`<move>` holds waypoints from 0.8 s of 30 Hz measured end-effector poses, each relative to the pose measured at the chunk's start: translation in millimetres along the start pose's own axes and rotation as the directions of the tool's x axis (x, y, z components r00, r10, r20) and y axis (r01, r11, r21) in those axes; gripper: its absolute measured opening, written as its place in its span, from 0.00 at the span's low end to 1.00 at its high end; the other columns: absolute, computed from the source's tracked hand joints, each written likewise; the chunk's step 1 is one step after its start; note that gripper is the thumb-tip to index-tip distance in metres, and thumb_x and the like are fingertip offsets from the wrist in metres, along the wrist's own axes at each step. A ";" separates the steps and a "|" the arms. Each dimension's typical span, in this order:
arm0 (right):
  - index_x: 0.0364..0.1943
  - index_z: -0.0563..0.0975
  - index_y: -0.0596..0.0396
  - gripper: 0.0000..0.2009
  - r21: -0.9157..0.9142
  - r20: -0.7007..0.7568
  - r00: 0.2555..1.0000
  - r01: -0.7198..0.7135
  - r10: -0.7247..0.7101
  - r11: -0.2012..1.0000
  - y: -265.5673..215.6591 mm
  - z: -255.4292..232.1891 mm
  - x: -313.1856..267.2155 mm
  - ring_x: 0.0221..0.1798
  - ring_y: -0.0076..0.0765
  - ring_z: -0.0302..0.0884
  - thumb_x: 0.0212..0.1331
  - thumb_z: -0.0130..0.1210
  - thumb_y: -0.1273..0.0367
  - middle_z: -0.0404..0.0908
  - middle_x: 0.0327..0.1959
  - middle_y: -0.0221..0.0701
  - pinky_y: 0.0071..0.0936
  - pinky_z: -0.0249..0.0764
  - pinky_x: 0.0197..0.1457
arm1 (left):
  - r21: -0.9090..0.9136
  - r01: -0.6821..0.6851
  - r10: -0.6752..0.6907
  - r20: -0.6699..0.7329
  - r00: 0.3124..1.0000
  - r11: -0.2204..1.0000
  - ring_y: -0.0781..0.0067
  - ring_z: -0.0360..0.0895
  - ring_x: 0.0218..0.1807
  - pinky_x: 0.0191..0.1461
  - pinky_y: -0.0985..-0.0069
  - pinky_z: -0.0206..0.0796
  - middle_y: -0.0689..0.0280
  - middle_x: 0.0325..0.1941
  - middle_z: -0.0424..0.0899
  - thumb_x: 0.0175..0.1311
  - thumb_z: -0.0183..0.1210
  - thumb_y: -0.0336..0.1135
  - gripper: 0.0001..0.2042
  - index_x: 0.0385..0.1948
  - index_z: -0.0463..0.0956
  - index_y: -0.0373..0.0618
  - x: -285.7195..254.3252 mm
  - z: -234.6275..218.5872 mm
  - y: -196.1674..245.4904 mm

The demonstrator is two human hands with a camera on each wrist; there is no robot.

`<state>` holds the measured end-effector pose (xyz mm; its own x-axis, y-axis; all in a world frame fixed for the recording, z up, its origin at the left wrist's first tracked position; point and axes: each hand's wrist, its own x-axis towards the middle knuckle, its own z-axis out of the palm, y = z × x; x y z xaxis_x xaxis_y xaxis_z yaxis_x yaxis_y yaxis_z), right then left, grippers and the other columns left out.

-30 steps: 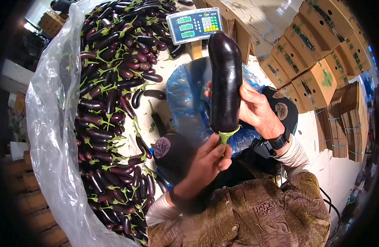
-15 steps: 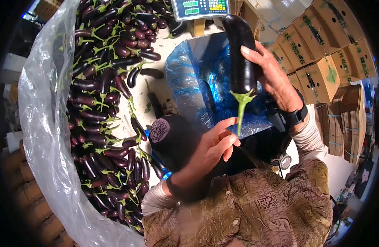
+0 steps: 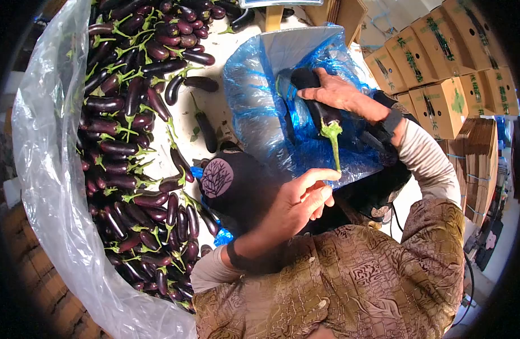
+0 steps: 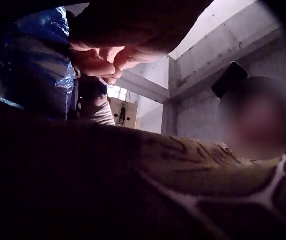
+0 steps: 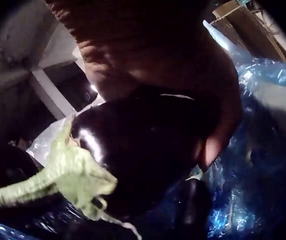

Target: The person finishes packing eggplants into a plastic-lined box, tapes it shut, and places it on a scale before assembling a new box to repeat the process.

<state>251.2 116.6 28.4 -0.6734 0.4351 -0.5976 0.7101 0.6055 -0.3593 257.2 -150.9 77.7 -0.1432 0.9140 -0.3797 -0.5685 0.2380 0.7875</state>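
My right hand grips a large dark eggplant over the open box lined with blue plastic. Its green stem points back toward my body. In the right wrist view, the eggplant's glossy body and pale green cap fill the middle, with my fingers curled round it. A second dark eggplant shows below it against the blue lining. My left hand is at the stem's tip, forefinger extended and the other fingers loosely bent. The left wrist view shows that hand's fingers in dim light.
A big heap of eggplants lies at left, bordered by clear plastic sheeting. One loose eggplant lies between heap and box. Cartons and flattened cardboard are stacked at right. A scale's edge shows at the top.
My right hand has lowered the eggplant from up near the scale down into the blue-lined box. My left hand has loosened from round the stem and stays close to its tip.
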 end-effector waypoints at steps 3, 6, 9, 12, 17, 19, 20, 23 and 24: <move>0.70 0.51 0.68 0.50 -0.182 -0.038 0.999 -0.007 0.000 0.983 4.4 18.4 23.6 0.47 0.63 0.79 0.54 0.54 0.42 0.79 0.45 0.58 0.43 0.74 0.52 | -0.001 0.021 -0.021 0.006 1.000 1.000 0.85 0.68 0.25 0.29 0.84 0.63 0.66 0.31 0.79 0.70 0.49 0.31 0.15 0.56 0.73 0.42 0.7 -0.8 0.6; 0.72 0.46 0.63 0.49 -0.321 -0.128 0.991 0.000 -0.043 0.947 20.1 45.0 44.9 0.42 0.64 0.80 0.56 0.55 0.45 0.81 0.40 0.57 0.46 0.77 0.48 | -0.022 0.041 -0.040 0.012 0.999 0.999 0.85 0.68 0.26 0.30 0.83 0.64 0.67 0.31 0.79 0.70 0.49 0.31 0.15 0.56 0.73 0.42 0.9 -1.7 -1.2; 0.73 0.44 0.60 0.49 -0.428 -0.230 0.972 -0.056 -0.048 0.902 30.2 74.5 57.9 0.46 0.59 0.81 0.57 0.58 0.48 0.80 0.43 0.56 0.46 0.77 0.50 | -0.031 0.057 -0.056 0.019 0.998 0.998 0.85 0.69 0.26 0.31 0.83 0.64 0.67 0.32 0.79 0.70 0.49 0.31 0.15 0.56 0.73 0.43 -0.2 -3.1 -3.2; 0.73 0.47 0.59 0.44 -0.612 -0.124 0.989 -0.011 -0.082 0.791 42.9 99.3 78.8 0.47 0.51 0.82 0.61 0.56 0.50 0.81 0.43 0.52 0.41 0.78 0.49 | -0.013 0.025 -0.024 0.048 0.999 1.000 0.86 0.68 0.27 0.31 0.84 0.63 0.69 0.32 0.78 0.71 0.50 0.34 0.15 0.57 0.72 0.44 -0.2 -5.8 -7.6; 0.71 0.48 0.65 0.43 -0.715 -0.041 0.999 -0.016 -0.019 0.699 66.9 117.7 95.9 0.45 0.45 0.84 0.63 0.55 0.52 0.85 0.38 0.43 0.38 0.78 0.45 | -0.002 -0.075 0.075 0.070 0.995 0.997 0.88 0.68 0.27 0.30 0.84 0.62 0.70 0.32 0.78 0.72 0.51 0.34 0.14 0.56 0.71 0.43 0.6 -6.2 -13.4; 0.72 0.46 0.65 0.44 -0.804 -0.168 0.917 0.084 -0.362 0.588 99.3 134.3 96.3 0.45 0.44 0.84 0.62 0.56 0.54 0.85 0.41 0.45 0.38 0.79 0.41 | -0.014 -0.107 0.107 0.062 0.992 0.994 0.87 0.69 0.27 0.31 0.84 0.63 0.69 0.32 0.78 0.72 0.51 0.33 0.14 0.56 0.72 0.43 1.5 -7.0 -18.3; 0.71 0.50 0.65 0.39 -0.812 -0.211 0.861 0.110 -0.463 0.573 106.5 137.2 94.2 0.36 0.38 0.83 0.63 0.54 0.57 0.85 0.34 0.40 0.35 0.77 0.34 | -0.025 -0.140 0.142 0.057 0.988 0.990 0.87 0.69 0.27 0.32 0.83 0.63 0.69 0.31 0.78 0.72 0.51 0.33 0.13 0.55 0.72 0.42 1.8 -6.5 -21.0; 0.58 0.70 0.72 0.21 -0.994 -0.105 0.612 -0.029 -0.784 0.110 99.2 130.9 75.0 0.17 0.20 0.59 0.65 0.43 0.72 0.65 0.16 0.22 0.25 0.61 0.20 | -0.013 -0.174 0.175 0.035 0.984 0.985 0.84 0.71 0.29 0.34 0.81 0.65 0.68 0.31 0.78 0.71 0.51 0.31 0.13 0.54 0.72 0.41 3.0 -2.7 -26.2; 0.56 0.75 0.63 0.18 -0.827 -0.113 0.504 -0.525 -0.856 -0.200 79.5 116.5 51.2 0.14 0.15 0.53 0.64 0.44 0.73 0.57 0.14 0.16 0.21 0.52 0.14 | -0.042 -0.155 0.158 0.075 0.985 0.987 0.81 0.72 0.31 0.36 0.79 0.66 0.67 0.30 0.78 0.70 0.52 0.30 0.13 0.53 0.72 0.40 -0.8 -4.8 -13.9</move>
<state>297.1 109.4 -114.3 -0.9707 -0.2237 0.0877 0.0419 0.2020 0.9785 261.3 -156.5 64.7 -0.1697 0.9622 -0.2130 -0.5727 0.0796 0.8159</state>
